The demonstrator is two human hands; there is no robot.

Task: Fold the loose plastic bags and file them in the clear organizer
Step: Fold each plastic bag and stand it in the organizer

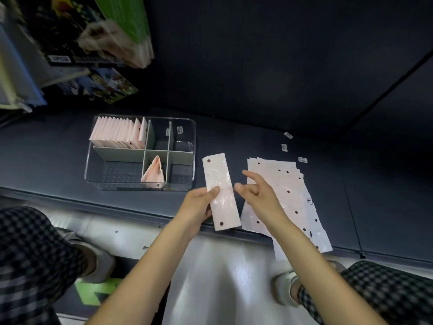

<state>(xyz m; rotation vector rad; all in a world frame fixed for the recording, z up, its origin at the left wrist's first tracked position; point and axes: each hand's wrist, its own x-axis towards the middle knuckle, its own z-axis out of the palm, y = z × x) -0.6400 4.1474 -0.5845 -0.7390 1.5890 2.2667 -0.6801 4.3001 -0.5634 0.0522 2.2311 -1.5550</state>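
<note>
A pale pink plastic bag folded into a long strip (220, 181) with dark dots lies on the dark surface, and my left hand (199, 205) pinches its left edge near the middle. My right hand (260, 195) hovers just right of the strip with fingers loosely spread, holding nothing. To the right lies a stack of flat loose bags (290, 191). The clear organizer (187, 127) sits to the left. Its back left compartment holds several folded bags (117, 132) standing in a row, and a front middle compartment holds one folded bag (154, 172).
Small white labels (302, 159) lie on the dark surface behind the loose stack. Boxed goods (93, 31) hang over the upper left. My knees in checked fabric (30, 249) and shoes flank a grey floor below the surface's front edge.
</note>
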